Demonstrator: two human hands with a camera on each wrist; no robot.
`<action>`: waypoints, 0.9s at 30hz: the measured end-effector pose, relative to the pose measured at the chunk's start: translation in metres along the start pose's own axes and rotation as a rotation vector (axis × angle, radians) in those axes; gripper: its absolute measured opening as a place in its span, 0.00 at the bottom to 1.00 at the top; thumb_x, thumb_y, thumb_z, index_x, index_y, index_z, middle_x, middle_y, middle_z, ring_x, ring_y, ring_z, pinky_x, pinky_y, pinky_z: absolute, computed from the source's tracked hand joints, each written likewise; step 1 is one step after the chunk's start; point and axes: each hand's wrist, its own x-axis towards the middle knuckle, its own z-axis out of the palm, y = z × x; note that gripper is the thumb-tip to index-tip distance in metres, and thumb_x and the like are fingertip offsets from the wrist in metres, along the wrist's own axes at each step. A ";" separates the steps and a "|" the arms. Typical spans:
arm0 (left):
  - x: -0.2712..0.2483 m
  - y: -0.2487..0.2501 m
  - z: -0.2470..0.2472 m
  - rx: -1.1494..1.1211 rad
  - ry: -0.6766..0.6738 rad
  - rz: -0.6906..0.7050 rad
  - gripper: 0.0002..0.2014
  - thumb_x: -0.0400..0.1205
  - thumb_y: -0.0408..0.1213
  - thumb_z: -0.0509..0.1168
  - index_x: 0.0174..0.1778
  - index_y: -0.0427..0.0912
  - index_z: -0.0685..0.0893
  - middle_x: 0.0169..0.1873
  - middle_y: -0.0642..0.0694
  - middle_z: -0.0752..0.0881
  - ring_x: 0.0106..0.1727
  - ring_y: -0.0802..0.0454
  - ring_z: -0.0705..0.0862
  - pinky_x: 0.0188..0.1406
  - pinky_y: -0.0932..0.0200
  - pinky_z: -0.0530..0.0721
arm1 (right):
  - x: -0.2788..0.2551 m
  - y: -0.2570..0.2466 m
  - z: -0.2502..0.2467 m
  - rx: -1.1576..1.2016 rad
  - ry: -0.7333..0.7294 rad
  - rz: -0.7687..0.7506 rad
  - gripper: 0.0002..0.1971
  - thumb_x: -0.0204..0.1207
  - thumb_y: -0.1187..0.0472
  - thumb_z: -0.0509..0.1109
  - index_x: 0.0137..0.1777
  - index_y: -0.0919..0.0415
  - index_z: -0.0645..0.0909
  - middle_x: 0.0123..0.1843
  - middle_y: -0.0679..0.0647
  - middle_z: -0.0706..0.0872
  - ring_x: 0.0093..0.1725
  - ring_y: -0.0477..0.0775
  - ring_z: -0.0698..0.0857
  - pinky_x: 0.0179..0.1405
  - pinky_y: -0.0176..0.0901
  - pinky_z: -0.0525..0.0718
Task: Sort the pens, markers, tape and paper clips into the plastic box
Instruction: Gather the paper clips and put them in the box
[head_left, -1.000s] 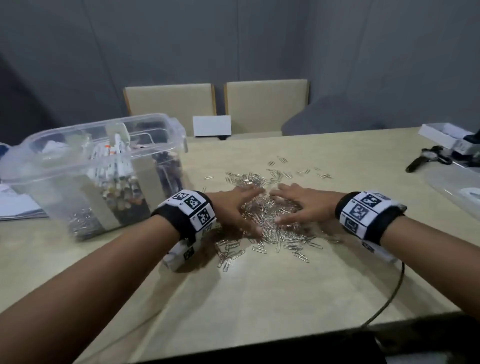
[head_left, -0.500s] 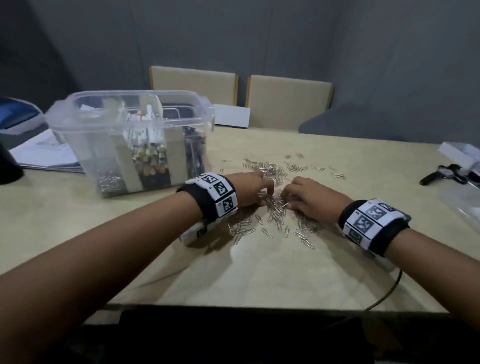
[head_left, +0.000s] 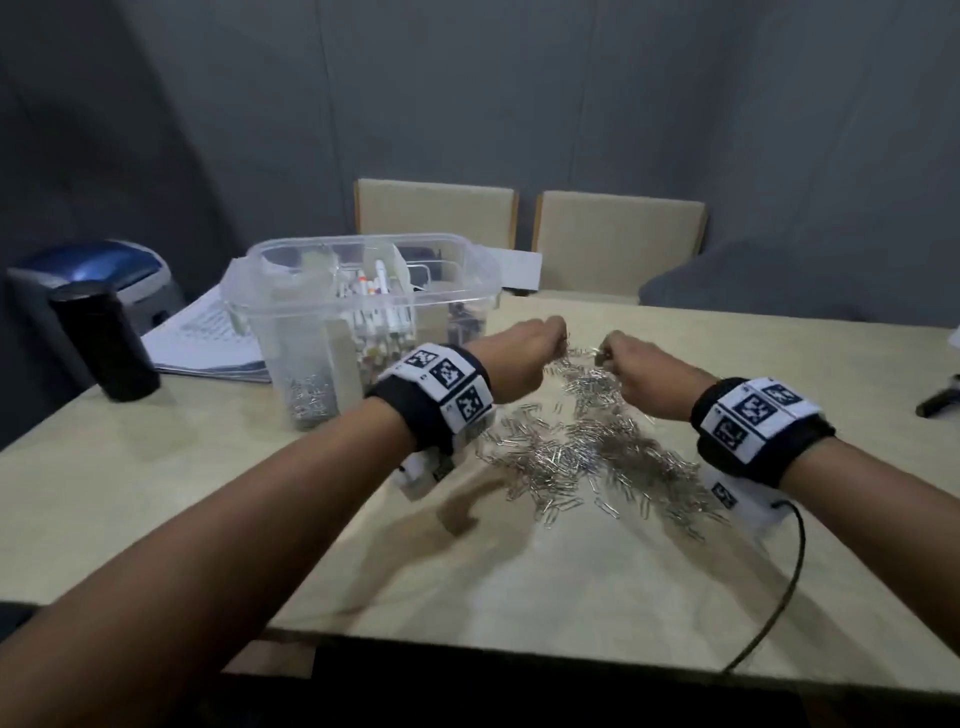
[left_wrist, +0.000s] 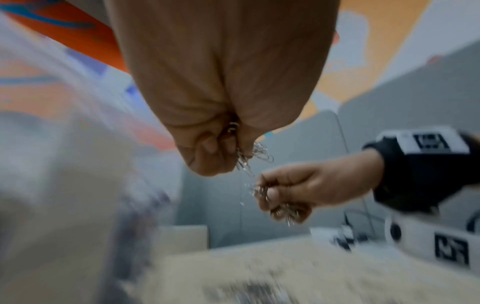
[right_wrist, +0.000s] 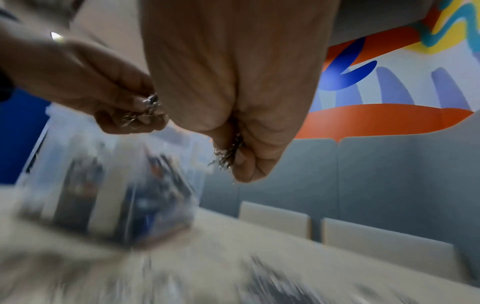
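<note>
A loose heap of silver paper clips (head_left: 582, 457) lies on the beige table (head_left: 156, 493). Both hands hover above its far side, fists closed. My left hand (head_left: 524, 358) grips a bunch of paper clips (left_wrist: 249, 156) that dangle from its fingers. My right hand (head_left: 634, 379) grips another bunch of clips (right_wrist: 226, 156). The clear plastic box (head_left: 363, 312) stands just left of the left hand, with markers (head_left: 374, 306) upright in its middle compartment and paper clips (head_left: 309, 400) at the bottom of its front-left one.
A black cylinder (head_left: 106, 343) and a stack of papers (head_left: 208, 338) sit left of the box. Two beige chairs (head_left: 618, 244) stand behind the table. A black cable (head_left: 779, 587) runs off the near edge. A dark tool (head_left: 940, 400) lies at the far right.
Both hands closed on the pile and lifted off the table with clips in their fists. The head view swung left and up.
</note>
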 end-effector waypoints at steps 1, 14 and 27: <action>-0.007 -0.007 -0.017 -0.008 0.030 -0.017 0.14 0.78 0.18 0.51 0.57 0.32 0.70 0.46 0.40 0.76 0.46 0.44 0.74 0.45 0.53 0.71 | 0.006 -0.011 -0.011 0.028 0.014 -0.005 0.08 0.81 0.74 0.55 0.55 0.62 0.66 0.47 0.52 0.74 0.42 0.48 0.74 0.38 0.42 0.70; -0.113 -0.149 -0.152 0.258 0.096 -0.387 0.05 0.82 0.27 0.58 0.53 0.36 0.76 0.54 0.36 0.83 0.53 0.40 0.81 0.54 0.51 0.77 | 0.081 -0.206 -0.100 0.593 0.013 -0.306 0.10 0.87 0.67 0.51 0.44 0.61 0.70 0.33 0.55 0.68 0.29 0.49 0.69 0.28 0.41 0.69; -0.135 -0.172 -0.181 -0.329 0.170 -0.610 0.13 0.82 0.15 0.55 0.57 0.21 0.82 0.48 0.29 0.87 0.27 0.58 0.88 0.29 0.67 0.88 | 0.124 -0.292 -0.035 0.184 -0.021 -0.198 0.04 0.79 0.61 0.62 0.49 0.59 0.77 0.45 0.58 0.83 0.44 0.58 0.83 0.43 0.43 0.79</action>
